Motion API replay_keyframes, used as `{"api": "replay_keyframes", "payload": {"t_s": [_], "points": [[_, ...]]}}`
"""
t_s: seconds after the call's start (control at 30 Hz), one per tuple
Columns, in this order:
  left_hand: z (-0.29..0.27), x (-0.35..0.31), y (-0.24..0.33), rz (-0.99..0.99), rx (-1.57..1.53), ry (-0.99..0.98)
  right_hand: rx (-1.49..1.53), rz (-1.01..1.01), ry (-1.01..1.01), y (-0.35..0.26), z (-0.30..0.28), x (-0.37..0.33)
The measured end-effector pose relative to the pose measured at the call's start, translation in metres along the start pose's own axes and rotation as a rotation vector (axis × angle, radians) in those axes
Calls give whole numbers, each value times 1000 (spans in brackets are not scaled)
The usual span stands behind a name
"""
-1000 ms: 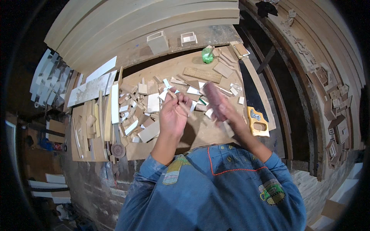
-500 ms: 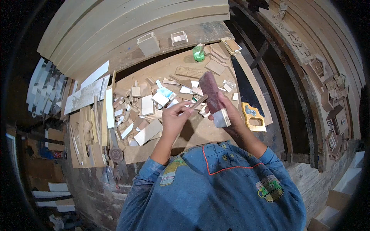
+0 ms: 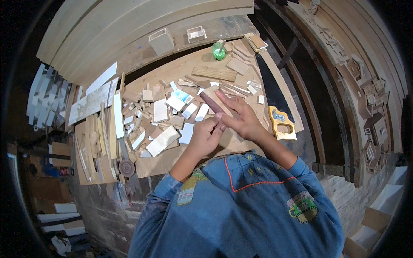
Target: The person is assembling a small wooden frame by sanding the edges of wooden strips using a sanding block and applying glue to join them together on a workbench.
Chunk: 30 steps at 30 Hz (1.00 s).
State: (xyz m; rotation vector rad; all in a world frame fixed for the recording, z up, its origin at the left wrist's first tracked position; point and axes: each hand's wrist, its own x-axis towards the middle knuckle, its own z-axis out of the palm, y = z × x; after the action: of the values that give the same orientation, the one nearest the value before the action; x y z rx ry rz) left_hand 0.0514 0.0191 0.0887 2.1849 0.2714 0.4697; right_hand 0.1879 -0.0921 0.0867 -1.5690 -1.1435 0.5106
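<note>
A sanding block (image 3: 208, 99), bare pale wood on top with reddish-brown sandpaper along its side, is gripped in my right hand (image 3: 244, 116), thumb and fingers along its edges. Close against the block's near end, my left hand (image 3: 207, 136) is closed in a pinch, its fingertips meeting the right hand. The small wooden stick it pinched a moment earlier is now hidden by the fingers and the block. Below and left of the block lie loose wood offcuts (image 3: 162, 141) on the board.
A yellow-handled handsaw (image 3: 282, 124) lies right of my right hand. Farther back stand a green cup-like container (image 3: 219, 50) and two small wooden boxes (image 3: 161, 41). Long strips (image 3: 101, 133) and a round brown disc (image 3: 127, 168) are at the left. A dark gap runs beyond the board.
My right hand has turned the sanding block, so its bare wood now faces up, and brought it left and lower. Both hands have come together; the stick has gone out of sight.
</note>
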Motion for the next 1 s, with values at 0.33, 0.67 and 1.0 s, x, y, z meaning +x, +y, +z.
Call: {"api": "replay_keyframes", "payload": {"t_s": [0.33,0.67,1.0], "points": [[-10,-12,-19,68,-134,-45,-96,-272,17,-18,10,-18],[-14,-5,-10,-34,70,-42,-147,-245,41,-4,7,-10],[-8,-7,-16,224,-163,135,-177,-228,-7,-26,9,-18]]}}
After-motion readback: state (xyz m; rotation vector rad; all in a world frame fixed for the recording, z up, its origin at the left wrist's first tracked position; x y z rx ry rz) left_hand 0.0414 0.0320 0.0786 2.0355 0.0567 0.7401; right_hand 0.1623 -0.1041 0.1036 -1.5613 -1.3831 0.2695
